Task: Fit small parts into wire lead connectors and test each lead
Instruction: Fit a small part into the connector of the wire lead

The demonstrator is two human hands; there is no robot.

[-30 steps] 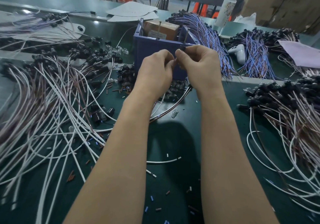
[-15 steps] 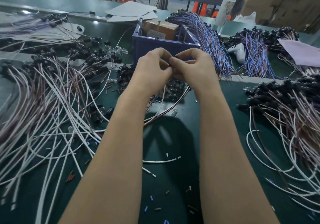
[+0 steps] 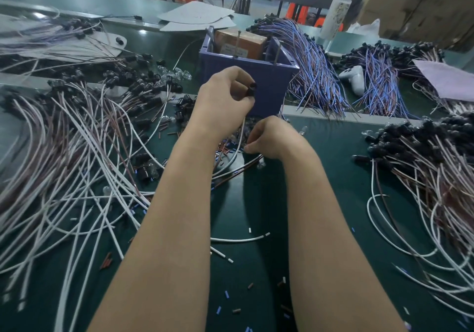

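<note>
Pinches connector point(image 3: 252, 88) in left hand point(image 3: 223, 101). Digs curled right hand point(image 3: 272, 137) into parts point(image 3: 225, 149), hold unclear. Likely mid-pick; then needs one seated squarely.

green table point(image 3: 333, 178) bears wire leads point(image 3: 64, 137) and blue bin point(image 3: 269, 85).

Both my bare forearms reach forward from the bottom edge, side by side and a little apart. My left hand point(image 3: 223, 101) is raised, the higher and farther of the two, wrist bent and fingers curled, pinching a small black connector point(image 3: 252, 87) at their tips. My right hand point(image 3: 273, 137) sits lower and nearer, knuckles up, its fingers point(image 3: 250, 148) bunched and curled down toward the worktop point(image 3: 333, 178); whether they pinch anything I cannot tell. The two hands are apart, not touching.
</note>
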